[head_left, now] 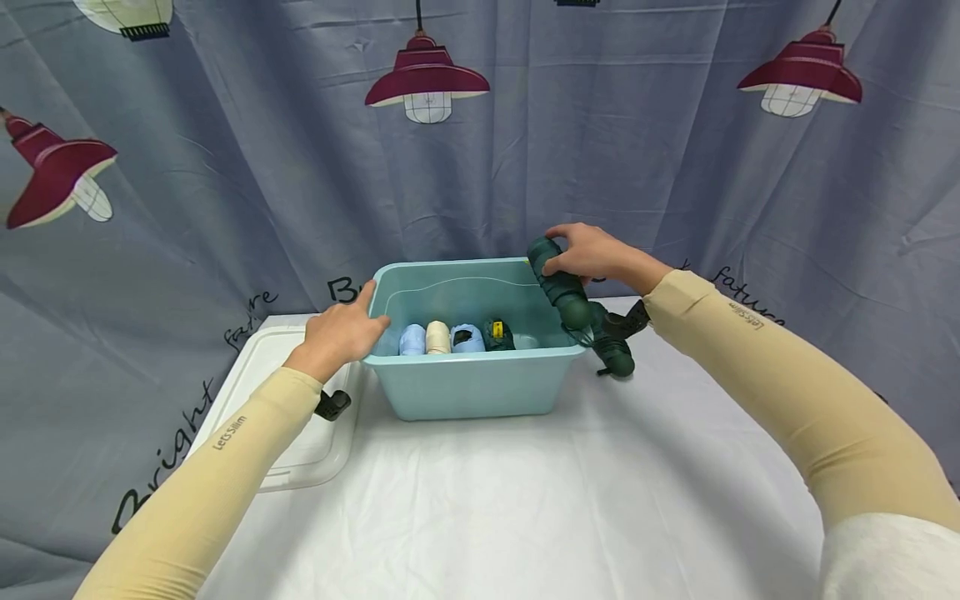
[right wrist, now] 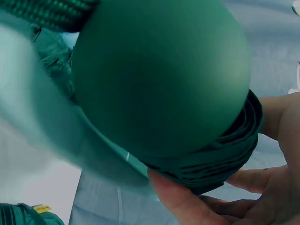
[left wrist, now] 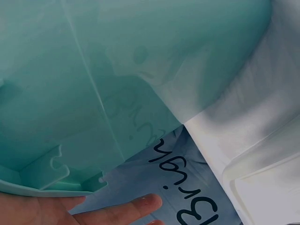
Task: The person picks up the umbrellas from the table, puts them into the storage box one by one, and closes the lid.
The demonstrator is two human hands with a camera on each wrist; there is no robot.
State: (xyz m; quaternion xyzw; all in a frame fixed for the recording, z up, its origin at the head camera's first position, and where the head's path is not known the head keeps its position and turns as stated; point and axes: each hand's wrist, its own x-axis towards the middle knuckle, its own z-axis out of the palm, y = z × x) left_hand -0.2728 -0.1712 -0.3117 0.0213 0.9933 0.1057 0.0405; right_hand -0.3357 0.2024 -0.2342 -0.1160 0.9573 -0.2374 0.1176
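My right hand (head_left: 592, 252) grips a dark green folded umbrella (head_left: 558, 283), tilted over the right rim of the pale teal bin (head_left: 472, 387). In the right wrist view, the umbrella's smooth rounded end (right wrist: 164, 75) fills the middle, with thumb and fingers around the wrapped fabric. My left hand (head_left: 341, 333) rests at the bin's left rim, its fingers (left wrist: 126, 211) straight outside it. Inside the bin stand a light blue umbrella (head_left: 412, 340), a cream one (head_left: 438, 337), another blue one (head_left: 467, 338) and a dark green one (head_left: 498, 335), in a row.
A second dark green folded umbrella (head_left: 617, 354) lies on the white-covered table (head_left: 480, 508) just right of the bin. Left of the bin lies a whitish translucent lid (head_left: 300, 462). Behind hangs a grey-blue curtain (head_left: 615, 167) with printed lamps.
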